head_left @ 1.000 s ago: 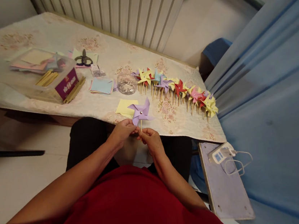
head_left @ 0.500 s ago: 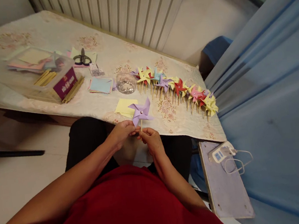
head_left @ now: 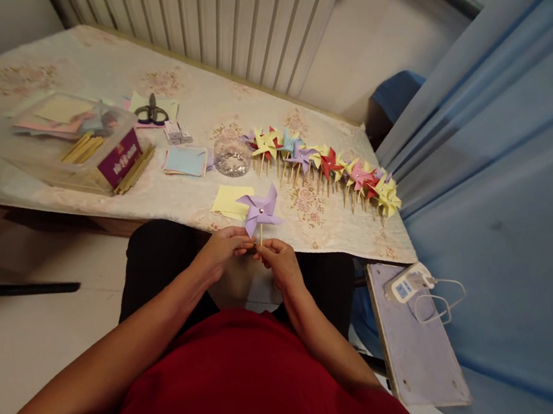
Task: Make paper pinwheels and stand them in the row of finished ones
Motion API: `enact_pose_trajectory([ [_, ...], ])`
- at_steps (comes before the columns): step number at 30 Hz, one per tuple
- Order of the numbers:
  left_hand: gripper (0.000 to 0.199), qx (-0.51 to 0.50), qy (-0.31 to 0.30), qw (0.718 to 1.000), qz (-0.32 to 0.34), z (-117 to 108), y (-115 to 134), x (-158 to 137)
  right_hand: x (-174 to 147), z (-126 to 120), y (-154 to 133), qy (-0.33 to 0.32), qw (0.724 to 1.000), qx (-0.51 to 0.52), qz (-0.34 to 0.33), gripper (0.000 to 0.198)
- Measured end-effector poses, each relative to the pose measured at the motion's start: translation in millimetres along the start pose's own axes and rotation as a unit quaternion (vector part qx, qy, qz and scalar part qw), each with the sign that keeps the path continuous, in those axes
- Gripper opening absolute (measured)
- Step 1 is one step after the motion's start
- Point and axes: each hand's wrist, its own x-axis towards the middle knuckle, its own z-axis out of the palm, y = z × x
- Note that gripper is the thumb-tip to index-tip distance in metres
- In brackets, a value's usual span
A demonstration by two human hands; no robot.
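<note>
The right hand (head_left: 283,261) pinches the purple pinwheel (head_left: 268,208) by its stick (head_left: 261,233), lower end hidden; whether the left hand (head_left: 225,247), just beside, grips is unclear. At their right, the table's (head_left: 344,229) near edge and open cloth; beyond leftward, a tub (head_left: 230,147) holds tiny shiny pieces (head_left: 232,165), a clear box (head_left: 120,160) wooden sticks (head_left: 82,148) and paper (head_left: 63,111).

there's one held pinwheel (head_left: 261,211), one pair of scissors (head_left: 152,106).
</note>
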Motion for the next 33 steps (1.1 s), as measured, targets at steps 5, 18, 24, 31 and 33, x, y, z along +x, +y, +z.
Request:
enact_pose_trajectory([
  [5,0.024,-0.011,-0.009,1.0,0.007,-4,-4,2,1,0,1,0.002,1.0,0.002,-0.009,0.019],
  [18,0.04,-0.027,-0.055,0.998,-0.032,1,-17,0,3,-1,-1,-0.002,1.0,0.022,-0.021,0.021],
  [24,0.041,-0.067,-0.068,0.995,-0.032,6,-22,9,14,0,-2,0.009,0.999,0.027,-0.024,0.019],
  [31,0.041,-0.093,-0.071,0.993,-0.027,13,-14,40,48,-1,-2,0.045,0.997,0.062,-0.03,0.018],
  [33,0.04,-0.087,-0.078,0.993,-0.025,14,-10,53,61,-1,-4,0.059,0.996,0.061,-0.031,0.018],
])
